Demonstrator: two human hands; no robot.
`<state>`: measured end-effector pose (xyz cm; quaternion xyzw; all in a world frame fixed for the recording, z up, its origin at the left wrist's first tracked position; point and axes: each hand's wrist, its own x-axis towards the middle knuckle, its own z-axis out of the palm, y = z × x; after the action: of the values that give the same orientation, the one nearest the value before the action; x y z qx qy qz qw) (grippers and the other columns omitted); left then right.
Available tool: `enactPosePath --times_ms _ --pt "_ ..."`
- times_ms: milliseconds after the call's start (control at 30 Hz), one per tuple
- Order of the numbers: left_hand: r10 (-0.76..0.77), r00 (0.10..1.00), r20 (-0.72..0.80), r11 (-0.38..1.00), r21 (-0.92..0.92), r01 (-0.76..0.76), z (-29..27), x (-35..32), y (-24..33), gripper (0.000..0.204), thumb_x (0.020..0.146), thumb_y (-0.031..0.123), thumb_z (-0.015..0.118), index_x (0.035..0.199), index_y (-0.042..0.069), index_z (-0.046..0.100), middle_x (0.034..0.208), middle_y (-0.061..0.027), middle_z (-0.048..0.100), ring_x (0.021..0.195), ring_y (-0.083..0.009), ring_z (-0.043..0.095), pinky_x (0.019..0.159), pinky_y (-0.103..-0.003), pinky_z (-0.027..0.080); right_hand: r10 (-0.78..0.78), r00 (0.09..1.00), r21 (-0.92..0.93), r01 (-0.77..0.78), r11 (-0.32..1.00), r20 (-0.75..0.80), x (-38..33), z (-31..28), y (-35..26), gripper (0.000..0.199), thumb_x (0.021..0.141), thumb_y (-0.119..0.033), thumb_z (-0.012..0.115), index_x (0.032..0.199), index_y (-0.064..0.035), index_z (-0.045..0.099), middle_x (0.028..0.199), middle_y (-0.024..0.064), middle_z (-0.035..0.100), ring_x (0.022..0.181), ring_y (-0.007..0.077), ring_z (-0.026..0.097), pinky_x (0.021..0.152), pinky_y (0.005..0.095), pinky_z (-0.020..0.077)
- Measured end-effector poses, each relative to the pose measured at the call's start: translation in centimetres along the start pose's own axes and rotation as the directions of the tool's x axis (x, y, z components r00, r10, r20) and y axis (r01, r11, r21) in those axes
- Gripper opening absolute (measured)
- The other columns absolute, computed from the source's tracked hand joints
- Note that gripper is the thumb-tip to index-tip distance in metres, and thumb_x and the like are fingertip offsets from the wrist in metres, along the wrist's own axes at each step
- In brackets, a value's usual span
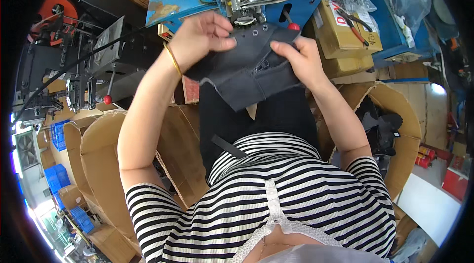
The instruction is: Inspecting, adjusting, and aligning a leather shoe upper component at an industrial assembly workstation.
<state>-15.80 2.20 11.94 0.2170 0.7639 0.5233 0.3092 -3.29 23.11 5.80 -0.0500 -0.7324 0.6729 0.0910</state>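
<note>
A dark grey boot upper (247, 73), with a zipper and a few metal lace loops along its far edge, lies spread under the head of a riveting press (243, 1). My right hand (303, 60) grips its right side, thumb on top and the other fingers tucked underneath. Over the upper's far left part is my left hand (200, 36), its fingers loosely bent and apart from the thumb. Whether that thumb touches the material, I cannot tell. The upper's far edge reaches the press's working point, and its near corner hangs over my lap.
Small metal parts lie scattered on a blue tray (175, 1) left of the press. A red-knobbed lever (293, 26) stands close to my right hand. Pliers (356, 30) rest on a carton (340, 31). Large open cardboard boxes (106, 164) flank me, the right one holding dark pieces (380, 125).
</note>
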Motion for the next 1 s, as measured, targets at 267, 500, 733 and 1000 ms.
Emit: enactPosePath --times_ms 267,500,733,1000 --pt "-0.023 0.998 -0.065 0.999 -0.036 0.021 -2.8 6.3 -0.8 0.029 0.070 0.001 0.080 0.084 0.010 0.056 0.078 0.0020 0.062 0.066 -0.0070 0.055 0.055 -0.019 0.040 0.046 0.992 0.122 -0.031 0.992 -0.121 5.2 0.2 0.8 0.028 0.081 -0.022 0.068 0.083 0.0053 0.070 0.069 0.0031 0.066 0.061 0.0067 0.056 0.055 0.0229 0.0433" --pt "-0.155 0.974 -0.166 0.983 -0.123 0.136 -3.1 7.5 -1.1 0.049 0.059 0.007 0.087 0.097 0.002 0.057 0.069 0.0000 0.057 0.061 -0.0092 0.049 0.056 -0.024 0.038 0.238 0.969 0.239 -0.216 0.947 -0.067 5.8 -0.1 0.3 0.025 0.081 -0.020 0.068 0.084 0.0049 0.070 0.071 0.0049 0.066 0.061 0.0086 0.059 0.054 0.0219 0.0450" --pt "-0.302 0.952 -0.054 0.953 -0.022 0.301 -2.9 8.1 -0.1 0.026 0.064 0.010 0.085 0.078 0.007 0.064 0.072 -0.0001 0.061 0.066 -0.0106 0.055 0.063 -0.026 0.042 0.282 0.953 0.343 -0.229 0.911 -0.114 5.0 0.5 1.1 0.025 0.082 -0.020 0.069 0.086 0.0054 0.068 0.074 0.0064 0.066 0.061 0.0101 0.060 0.054 0.0228 0.0470" --pt "-0.279 0.960 0.039 0.957 -0.077 0.281 -2.7 7.6 0.9 0.030 0.065 0.007 0.084 0.088 0.006 0.065 0.079 -0.0022 0.066 0.072 -0.0108 0.061 0.067 -0.027 0.046 0.312 0.947 0.303 -0.277 0.912 -0.073 4.9 0.0 1.1 0.018 0.086 -0.018 0.066 0.087 -0.0003 0.067 0.076 0.0032 0.067 0.062 0.0073 0.061 0.058 0.0210 0.0486"
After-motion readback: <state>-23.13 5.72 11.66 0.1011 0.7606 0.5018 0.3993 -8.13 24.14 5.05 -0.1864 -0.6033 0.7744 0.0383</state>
